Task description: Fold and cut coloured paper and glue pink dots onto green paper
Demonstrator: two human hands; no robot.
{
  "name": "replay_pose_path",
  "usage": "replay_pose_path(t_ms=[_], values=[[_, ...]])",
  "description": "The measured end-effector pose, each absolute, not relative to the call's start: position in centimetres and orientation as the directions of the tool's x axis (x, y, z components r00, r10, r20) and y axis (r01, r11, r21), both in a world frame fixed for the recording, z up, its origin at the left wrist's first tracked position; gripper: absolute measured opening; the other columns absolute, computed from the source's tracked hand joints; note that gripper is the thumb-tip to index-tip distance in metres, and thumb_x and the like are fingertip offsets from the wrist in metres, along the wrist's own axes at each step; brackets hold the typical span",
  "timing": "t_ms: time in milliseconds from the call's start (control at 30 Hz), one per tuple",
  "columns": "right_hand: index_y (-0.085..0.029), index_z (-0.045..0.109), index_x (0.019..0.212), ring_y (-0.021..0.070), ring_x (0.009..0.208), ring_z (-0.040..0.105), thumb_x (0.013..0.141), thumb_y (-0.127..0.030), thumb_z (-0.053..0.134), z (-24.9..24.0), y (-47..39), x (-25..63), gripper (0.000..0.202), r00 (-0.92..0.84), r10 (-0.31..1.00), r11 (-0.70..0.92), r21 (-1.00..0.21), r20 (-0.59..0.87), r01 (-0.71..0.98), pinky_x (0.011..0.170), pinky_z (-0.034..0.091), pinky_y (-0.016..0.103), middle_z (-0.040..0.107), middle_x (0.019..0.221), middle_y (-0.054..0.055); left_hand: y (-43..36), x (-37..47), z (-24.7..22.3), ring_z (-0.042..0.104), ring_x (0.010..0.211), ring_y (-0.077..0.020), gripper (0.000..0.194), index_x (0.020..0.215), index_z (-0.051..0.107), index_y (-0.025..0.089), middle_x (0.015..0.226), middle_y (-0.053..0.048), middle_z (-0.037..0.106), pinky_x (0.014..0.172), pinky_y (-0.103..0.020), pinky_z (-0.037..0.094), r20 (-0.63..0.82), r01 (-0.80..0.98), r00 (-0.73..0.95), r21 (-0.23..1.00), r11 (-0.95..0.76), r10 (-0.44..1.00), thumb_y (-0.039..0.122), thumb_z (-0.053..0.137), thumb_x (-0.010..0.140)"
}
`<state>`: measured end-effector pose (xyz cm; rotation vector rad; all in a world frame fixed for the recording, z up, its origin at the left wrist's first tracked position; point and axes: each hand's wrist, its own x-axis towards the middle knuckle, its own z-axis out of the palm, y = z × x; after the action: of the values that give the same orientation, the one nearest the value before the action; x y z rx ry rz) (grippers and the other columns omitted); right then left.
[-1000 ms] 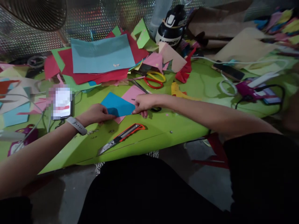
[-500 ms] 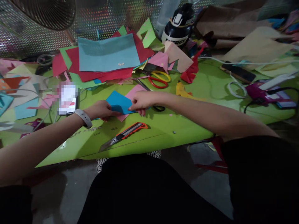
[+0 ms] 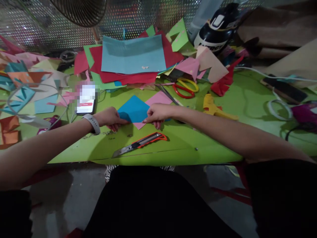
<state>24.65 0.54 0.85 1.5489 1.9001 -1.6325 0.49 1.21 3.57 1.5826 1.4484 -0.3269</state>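
A sheet of blue paper (image 3: 134, 108), folded to a triangle with its point away from me, lies on the green table. My left hand (image 3: 112, 118), with a pale band on its wrist, pinches the left part of its near edge. On the right part of that edge my right hand (image 3: 158, 114) is closed, thumb and forefinger on the paper. Pink paper (image 3: 159, 98) lies under the blue sheet, showing behind and in front. Nearer to me rests an orange box cutter (image 3: 141, 143), its blade out to the left.
Scissors (image 3: 184, 88) and a yellow glue gun (image 3: 214, 107) lie right of the paper. A phone (image 3: 85, 100) leans at the left. Behind are stacked coloured sheets (image 3: 133, 54), a black bottle (image 3: 215, 31) and a fan (image 3: 81, 11). Paper scraps and cables lie about.
My view has turned to the left. My right hand has slid rightward along the blue paper's near edge, so the fingertips are farther apart. The left hand still holds its side.
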Motion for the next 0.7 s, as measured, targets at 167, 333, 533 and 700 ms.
replay_pose_path(t_ms=[167,333,533,700], values=[[-0.020,0.051,0.063,0.0152,0.051,0.069,0.077,-0.064,0.076,0.8,0.4,24.6,0.053,-0.429,0.564,-0.162,-0.605,-0.705,0.780,0.049,0.044,0.022,0.069,0.054,0.001,0.6,-4.2,3.5,0.066,0.056,-0.0211,0.054,0.051,0.065,0.017,0.057,-0.011,0.068,0.053,-0.031,0.051,-0.728,0.892,0.199,0.412,0.187,0.656,0.067,0.079,0.064],[-0.020,0.050,0.062,0.0146,0.051,0.068,0.076,-0.064,0.078,0.7,0.2,24.7,0.054,-0.425,0.560,-0.173,-0.602,-0.711,0.779,0.047,0.040,0.022,0.070,0.057,0.002,-0.5,-9.1,3.9,0.058,0.046,-0.0166,0.058,0.047,0.063,0.018,0.051,-0.009,0.064,0.048,-0.030,0.048,-0.730,0.877,0.116,0.393,0.276,0.674,0.071,0.073,0.069],[-0.021,0.050,0.061,0.0130,0.049,0.064,0.084,-0.052,0.074,1.8,-0.1,24.4,0.046,-0.448,0.577,-0.098,-0.602,-0.683,0.793,0.050,0.044,0.024,0.066,0.055,0.000,-3.1,-10.9,5.8,0.058,0.047,-0.0155,0.055,0.051,0.061,0.017,0.053,-0.009,0.065,0.048,-0.028,0.046,-0.666,0.875,0.015,0.370,0.313,0.746,0.066,0.071,0.074],[-0.020,0.059,0.072,0.0177,0.064,0.066,0.090,-0.044,0.067,3.9,-1.6,24.6,0.030,-0.525,0.758,0.314,-0.489,-0.386,0.814,0.059,0.044,0.030,0.069,0.067,0.003,-5.6,-7.1,5.3,0.073,0.086,-0.0233,0.043,0.103,0.074,0.018,0.099,-0.011,0.078,0.074,-0.034,0.057,-0.006,0.830,0.469,0.345,-0.438,0.883,0.056,0.057,0.094]])
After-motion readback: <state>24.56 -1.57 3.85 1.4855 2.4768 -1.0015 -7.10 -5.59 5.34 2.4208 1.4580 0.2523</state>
